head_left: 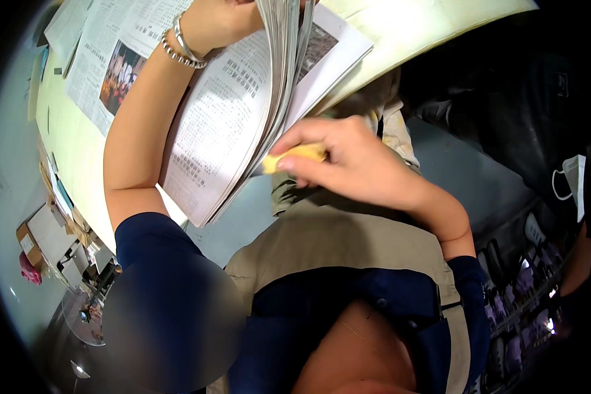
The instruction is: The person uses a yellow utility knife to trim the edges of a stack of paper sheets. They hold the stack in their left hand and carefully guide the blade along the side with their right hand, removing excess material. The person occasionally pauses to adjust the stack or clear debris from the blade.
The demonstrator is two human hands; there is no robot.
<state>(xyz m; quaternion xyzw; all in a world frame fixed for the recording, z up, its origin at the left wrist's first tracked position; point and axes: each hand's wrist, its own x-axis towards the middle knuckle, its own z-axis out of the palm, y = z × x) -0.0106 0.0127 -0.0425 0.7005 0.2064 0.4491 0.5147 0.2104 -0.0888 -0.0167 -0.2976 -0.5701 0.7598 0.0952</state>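
Note:
My left hand (220,20), with silver bracelets on the wrist, lifts a thick sheaf of pages of a large bound volume of newspapers (226,125) that lies on a pale table (79,157). My right hand (348,157) holds a small yellow object (295,156) at the lower edge of the lifted pages, its thumb and fingers closed on it. The printed pages are grey text with a colour photo at the upper left.
The table's edge curves down the left, with boxes and clutter (52,243) on the floor below it. A person in dark clothing with a white face mask (574,180) stands at the right. Shelves of small items (525,295) sit at the lower right.

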